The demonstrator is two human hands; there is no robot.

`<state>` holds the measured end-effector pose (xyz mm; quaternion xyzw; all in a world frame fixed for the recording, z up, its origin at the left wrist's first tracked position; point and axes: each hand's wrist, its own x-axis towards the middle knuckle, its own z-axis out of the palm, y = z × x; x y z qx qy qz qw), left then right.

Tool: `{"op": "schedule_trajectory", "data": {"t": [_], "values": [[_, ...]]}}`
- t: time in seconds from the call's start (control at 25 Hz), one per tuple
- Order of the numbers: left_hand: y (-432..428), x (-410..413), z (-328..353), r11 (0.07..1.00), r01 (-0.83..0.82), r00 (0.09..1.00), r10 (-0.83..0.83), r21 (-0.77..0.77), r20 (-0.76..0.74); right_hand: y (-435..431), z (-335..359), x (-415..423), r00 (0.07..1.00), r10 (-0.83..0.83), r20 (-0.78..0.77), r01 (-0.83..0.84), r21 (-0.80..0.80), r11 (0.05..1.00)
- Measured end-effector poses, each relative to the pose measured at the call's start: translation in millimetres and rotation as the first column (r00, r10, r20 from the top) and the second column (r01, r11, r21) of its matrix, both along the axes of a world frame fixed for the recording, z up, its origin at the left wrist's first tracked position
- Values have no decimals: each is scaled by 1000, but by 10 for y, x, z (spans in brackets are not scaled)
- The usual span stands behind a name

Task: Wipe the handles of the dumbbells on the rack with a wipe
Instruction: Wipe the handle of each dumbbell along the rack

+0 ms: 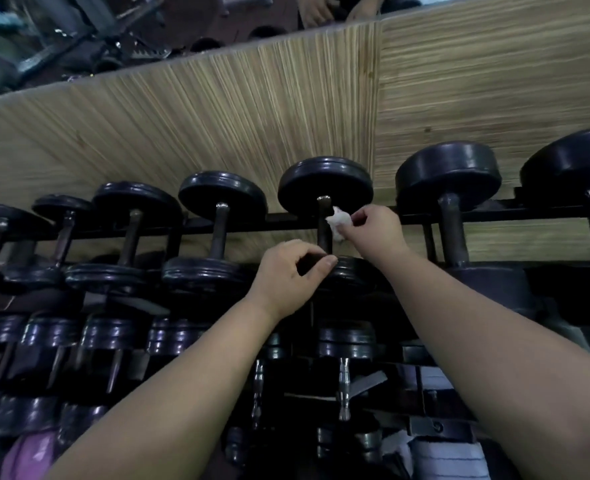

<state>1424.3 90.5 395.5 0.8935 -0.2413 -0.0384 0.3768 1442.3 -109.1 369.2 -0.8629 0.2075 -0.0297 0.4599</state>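
- The black round-plated dumbbell [324, 185] being worked on lies in the middle of the top row of the black steel rack [494, 213], straight ahead of both arms.
- Its dark metal handle [324, 223] runs away from the person. One end meets the near plate [352, 275] and the other meets the far plate by the striped wooden wall panel [217, 126]. A wiping stroke along the handle would therefore go forward and back, not side to side.
- The right hand [373, 233] is the nearer one to the handle. Its fingers and thumb pinch a crumpled white wipe [336, 225], which touches the right side of the handle towards its far end.
- The left hand [286, 282] sits lower and nearer the person, at the foot of the handle. Its thumb and fingers are curled over the rim of the near plate, apparently to steady the dumbbell.
- The handle's left side and its near stretch are not covered by the wipe. My judgement is that the wipe must wrap round the bar and be drawn back towards the left hand.
- The neighbouring handle on the right [452, 230] is thicker and lies parallel, just beside the right wrist, so the right hand is well placed to reach it.
- The thinner handle on the left [221, 226] also lies parallel, beyond the left hand.
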Motion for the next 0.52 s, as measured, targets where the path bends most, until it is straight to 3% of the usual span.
{"op": "schedule_trajectory", "data": {"t": [0.24, 0.52], "values": [[-56, -61, -91, 993, -94, 995, 93, -70, -22, -61, -2, 166, 995, 22, -95, -26, -43, 999], [-66, -55, -140, 989, -106, 994, 107, -106, 11, -56, -49, 193, 986, 4, 166, -27, 137, 990]]}}
